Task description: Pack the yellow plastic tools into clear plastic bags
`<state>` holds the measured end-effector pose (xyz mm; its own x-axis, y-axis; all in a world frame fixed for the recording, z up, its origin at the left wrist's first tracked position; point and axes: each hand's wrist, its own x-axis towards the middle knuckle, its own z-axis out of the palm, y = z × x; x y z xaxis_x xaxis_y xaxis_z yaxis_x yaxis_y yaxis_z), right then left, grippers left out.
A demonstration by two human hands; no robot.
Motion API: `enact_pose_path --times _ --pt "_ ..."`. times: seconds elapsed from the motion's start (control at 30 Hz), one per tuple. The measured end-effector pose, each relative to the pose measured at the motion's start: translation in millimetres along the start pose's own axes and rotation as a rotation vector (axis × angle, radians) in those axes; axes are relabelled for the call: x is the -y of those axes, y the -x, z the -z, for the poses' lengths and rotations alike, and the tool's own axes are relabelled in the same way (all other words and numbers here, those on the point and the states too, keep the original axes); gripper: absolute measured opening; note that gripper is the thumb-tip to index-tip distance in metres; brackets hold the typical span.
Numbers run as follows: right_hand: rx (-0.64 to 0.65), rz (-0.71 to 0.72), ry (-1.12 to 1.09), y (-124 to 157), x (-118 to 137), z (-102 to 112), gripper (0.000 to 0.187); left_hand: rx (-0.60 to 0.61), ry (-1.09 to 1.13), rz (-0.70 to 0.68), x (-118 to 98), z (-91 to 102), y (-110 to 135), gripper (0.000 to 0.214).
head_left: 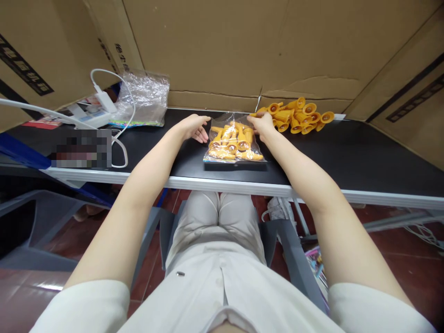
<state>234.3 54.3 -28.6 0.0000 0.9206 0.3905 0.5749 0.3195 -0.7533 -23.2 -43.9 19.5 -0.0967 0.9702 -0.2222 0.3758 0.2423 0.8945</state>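
A clear plastic bag [233,141] filled with several yellow plastic pieces lies on the black tabletop in front of me. The pieces have a narrow body and a flared round end with a shiny centre, like small torches. At the bag's upper right corner, my right hand [262,125] has its thumb and fingers closed on the plastic. My left hand [194,128] is beside the bag's left edge, fingers apart and holding nothing. Just beyond my right hand is a loose pile of the same yellow pieces [303,115].
Flat clear bags [147,99] are stacked at the back left. Near them are a white power strip [92,119], a charger [106,101] and looping white cable [134,104]. Cardboard walls [215,46] enclose the table [374,155] at the back and sides.
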Motion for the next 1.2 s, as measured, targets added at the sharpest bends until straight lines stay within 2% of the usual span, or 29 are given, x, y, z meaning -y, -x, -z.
enact_pose_path --times 0.07,0.13,0.2,0.27,0.33,0.4,0.53,0.63,0.73,0.9,1.0,1.07,1.2 --pt "-0.001 -0.275 -0.24 5 11 2 0.027 -0.032 -0.043 -0.034 3 -2.2 -5 0.039" --pt "0.011 -0.433 -0.417 14 25 6 0.02 -0.112 -0.098 -0.103 7 -5.6 -11 0.029" --pt "0.028 -0.483 -0.503 21 37 8 0.017 -0.217 -0.154 -0.159 11 -9.5 -17 0.022" --pt "0.025 -0.519 -0.539 26 45 9 0.019 -0.295 -0.181 -0.198 13 -13.3 -23 0.023" --pt "0.009 -0.542 -0.557 27 48 10 0.021 -0.322 -0.154 -0.222 13 -16.6 -26 0.026" --pt "-0.002 -0.56 -0.569 28 50 11 0.022 -0.301 -0.044 -0.21 11 -18.7 -27 0.027" --pt "0.015 -0.549 -0.632 29 52 15 0.028 -0.197 0.358 -0.161 8 -18.2 -28 0.028" --pt "0.046 -0.501 -0.671 31 55 17 0.031 -0.127 0.501 -0.139 8 -14.9 -27 0.023" --pt "0.103 -0.473 -0.652 32 54 19 0.029 -0.098 0.505 -0.124 9 -11.2 -24 0.021" --pt "0.134 -0.455 -0.599 31 52 24 0.026 -0.108 0.495 -0.067 10 -1.9 -26 0.032" --pt "0.156 -0.429 -0.596 30 50 28 0.026 -0.058 0.459 -0.094 12 3.7 -30 0.037" --pt "0.191 -0.39 -0.587 29 48 30 0.025 -0.041 0.428 -0.123 13 5.4 -31 0.031" --pt "0.237 -0.268 -0.458 28 41 32 0.028 -0.071 0.341 -0.172 11 2.2 -26 0.026"
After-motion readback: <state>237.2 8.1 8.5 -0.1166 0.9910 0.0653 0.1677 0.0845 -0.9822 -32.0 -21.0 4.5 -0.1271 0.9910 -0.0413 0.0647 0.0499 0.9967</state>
